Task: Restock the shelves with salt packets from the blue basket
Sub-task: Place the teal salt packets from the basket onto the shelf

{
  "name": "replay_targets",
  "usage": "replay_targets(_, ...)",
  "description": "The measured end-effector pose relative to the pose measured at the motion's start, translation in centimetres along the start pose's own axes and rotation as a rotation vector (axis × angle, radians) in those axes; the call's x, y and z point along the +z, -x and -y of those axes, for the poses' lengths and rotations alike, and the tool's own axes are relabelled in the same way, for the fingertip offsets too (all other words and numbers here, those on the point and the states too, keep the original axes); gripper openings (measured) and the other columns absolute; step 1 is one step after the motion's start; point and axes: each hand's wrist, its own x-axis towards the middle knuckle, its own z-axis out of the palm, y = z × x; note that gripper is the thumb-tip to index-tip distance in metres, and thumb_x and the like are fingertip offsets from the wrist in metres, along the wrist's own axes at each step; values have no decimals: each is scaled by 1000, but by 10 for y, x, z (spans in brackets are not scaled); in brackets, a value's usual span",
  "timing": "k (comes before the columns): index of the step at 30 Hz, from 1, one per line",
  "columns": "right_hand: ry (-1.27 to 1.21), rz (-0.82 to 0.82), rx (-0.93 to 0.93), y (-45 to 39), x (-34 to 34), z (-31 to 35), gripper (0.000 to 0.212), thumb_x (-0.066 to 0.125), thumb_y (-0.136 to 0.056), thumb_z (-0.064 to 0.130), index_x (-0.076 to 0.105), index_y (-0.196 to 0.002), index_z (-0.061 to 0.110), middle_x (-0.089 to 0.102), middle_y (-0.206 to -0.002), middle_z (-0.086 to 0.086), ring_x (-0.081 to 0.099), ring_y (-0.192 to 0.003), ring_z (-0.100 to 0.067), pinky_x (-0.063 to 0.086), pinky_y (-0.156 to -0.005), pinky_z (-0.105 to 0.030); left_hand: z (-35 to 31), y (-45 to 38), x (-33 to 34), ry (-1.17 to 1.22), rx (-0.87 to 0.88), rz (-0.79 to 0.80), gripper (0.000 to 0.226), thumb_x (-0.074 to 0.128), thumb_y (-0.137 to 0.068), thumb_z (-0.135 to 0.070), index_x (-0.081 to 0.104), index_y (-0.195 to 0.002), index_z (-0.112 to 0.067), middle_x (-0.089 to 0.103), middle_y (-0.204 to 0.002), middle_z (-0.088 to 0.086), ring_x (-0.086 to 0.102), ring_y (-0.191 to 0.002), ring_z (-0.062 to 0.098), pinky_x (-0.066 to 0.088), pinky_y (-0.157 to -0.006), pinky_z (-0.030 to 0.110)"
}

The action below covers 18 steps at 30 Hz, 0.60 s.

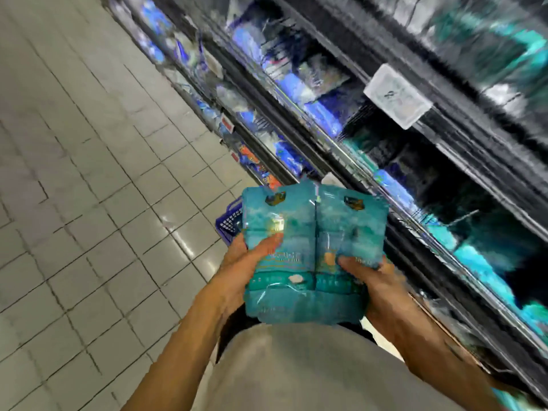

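Tiled floor (89, 203) across the whole left side; dark shelving unit (444, 149) running diagonally across the right, heavily motion-blurred. Blue and clear packets on the farther shelf bays, teal packets (480, 262) on the nearer bays at right, apparently the matching stock, though blur prevents confirmation. White price label (397, 96) clipped to an upper shelf edge, text unreadable. Blue basket (231, 223) on the floor beside the shelf base, mostly hidden behind the carried load; contents not visible. Two teal salt packets (308, 253) held side by side, edges touching, at waist height, in front of the body, near the shelving but not yet on it. Left hand (246, 262) clamped on the left packet, thumb across the front face, fingers behind. Right hand (376, 283) clamped on the right packet in the same manner, thumb on the front. Hazards, as judgement only: smooth glossy film and a thumb-only hold on the front faces, so slippage likely if either grip relaxes during the lift. No link between the two packets, so separation at the touching edges and a drop of one likely if the hands drift apart. Soft, yielding contents, so sagging and folding probable when pushed against stock already in the bay. Fast head and body motion, evident from the blur, raises the chance of clipping the shelf lip or dislodging the price label. Basket underfoot: trip or kick risk when stepping toward the shelf.
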Motion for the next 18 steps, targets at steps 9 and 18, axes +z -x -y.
replay_targets(9, -332, -447, -207, 90, 0, -49, 41, 88, -58, 18, 80, -98, 17, 78, -102, -16, 77, -82, -30, 61, -63, -41, -16, 5, 28, -448, -93, 160, 88, 85, -55, -65, 65, -131, -25, 70, -128, 10, 69, -115, 34, 51, -102, 58)
replay_targets(18, -619, -801, -419, 187, -6, -112, 69, 102, -42, 38, 78, -103, 17, 76, -109, -19, 75, -95, -38, 61, -73, -48, 5, 24, 104, -886, -142, 647, 47, 79, -61, -70, 73, -102, -47, 79, -104, -6, 77, -94, 18, 63, -78, 40)
